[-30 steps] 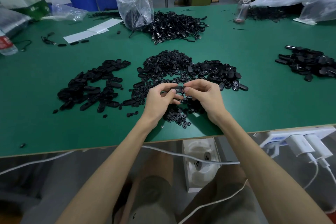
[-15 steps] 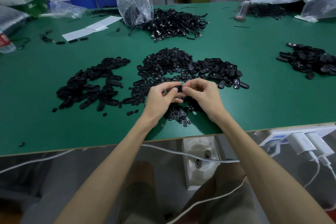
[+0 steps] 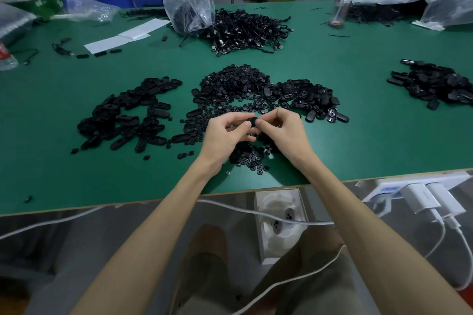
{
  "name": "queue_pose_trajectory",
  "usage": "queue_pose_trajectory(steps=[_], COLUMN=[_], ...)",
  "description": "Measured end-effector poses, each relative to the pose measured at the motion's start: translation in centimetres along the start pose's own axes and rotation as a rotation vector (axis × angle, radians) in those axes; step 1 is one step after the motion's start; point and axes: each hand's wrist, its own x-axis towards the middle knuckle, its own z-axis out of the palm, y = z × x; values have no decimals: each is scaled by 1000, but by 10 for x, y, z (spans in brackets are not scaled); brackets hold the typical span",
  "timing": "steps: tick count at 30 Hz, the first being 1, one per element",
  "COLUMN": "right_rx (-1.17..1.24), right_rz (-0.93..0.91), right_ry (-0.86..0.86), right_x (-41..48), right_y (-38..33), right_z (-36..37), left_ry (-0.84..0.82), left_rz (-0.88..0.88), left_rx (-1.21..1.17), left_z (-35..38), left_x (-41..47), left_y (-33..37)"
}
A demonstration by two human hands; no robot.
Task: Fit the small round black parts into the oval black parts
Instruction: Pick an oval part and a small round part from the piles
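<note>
Both hands — left hand [image 3: 226, 133] and right hand [image 3: 282, 128] — are pinching one oval black part [image 3: 253, 121] between them; it is probably light and stiff, best gripped by its edges.

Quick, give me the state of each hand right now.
Left hand: grip closed on the oval black part.
Right hand: grip closed on the same part.

No legible text anywhere
</note>
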Motion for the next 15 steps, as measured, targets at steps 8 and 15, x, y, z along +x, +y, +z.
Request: queue_pose_trajectory(steps=[8, 15], right_rx=[-43, -32], right_rz=[-13, -94], right_ry=[-5, -60], right_x=[-1, -3], right_y=[-3, -5], right_z=[1, -2], left_ry=[7, 52], left_rz=[-15, -17], left_rx=[6, 9], left_z=[1, 0], left_x=[-1, 0], left_y=[1, -1])
